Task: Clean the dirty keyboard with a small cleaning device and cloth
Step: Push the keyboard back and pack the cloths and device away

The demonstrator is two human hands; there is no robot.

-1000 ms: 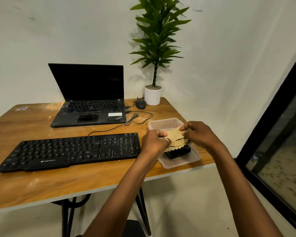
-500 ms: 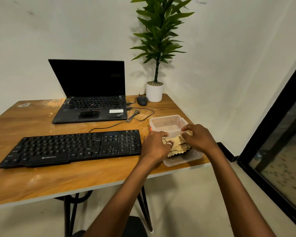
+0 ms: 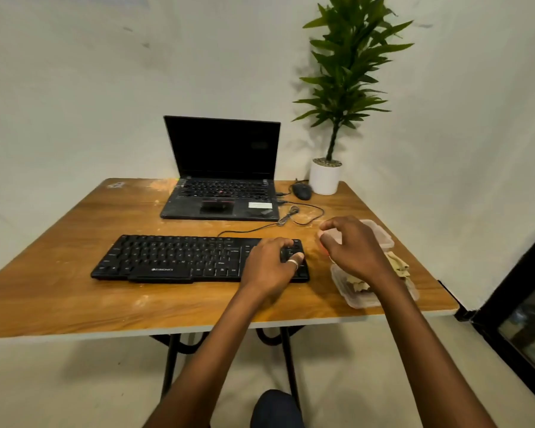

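Note:
A black keyboard (image 3: 173,257) lies across the middle of the wooden table (image 3: 59,298). My left hand (image 3: 271,262) rests on its right end, over the number pad, with loosely curled fingers that hold nothing. My right hand (image 3: 352,248) hovers above a clear plastic container (image 3: 368,299) near the table's right edge, fingers curled and apart, empty. Tan cloths (image 3: 399,265) lie crumpled in the container, partly behind my right wrist. The small cleaning device is not visible.
An open laptop (image 3: 223,186) stands at the back, with a black mouse (image 3: 301,191) and a potted plant (image 3: 325,177) to its right. A cable (image 3: 294,211) runs from the laptop toward the keyboard. A dark frame (image 3: 519,304) stands at right.
Both hands have let go of the tan cloth, which now lies in the container. My left hand has moved left onto the keyboard's right end. My right hand has lifted over the container.

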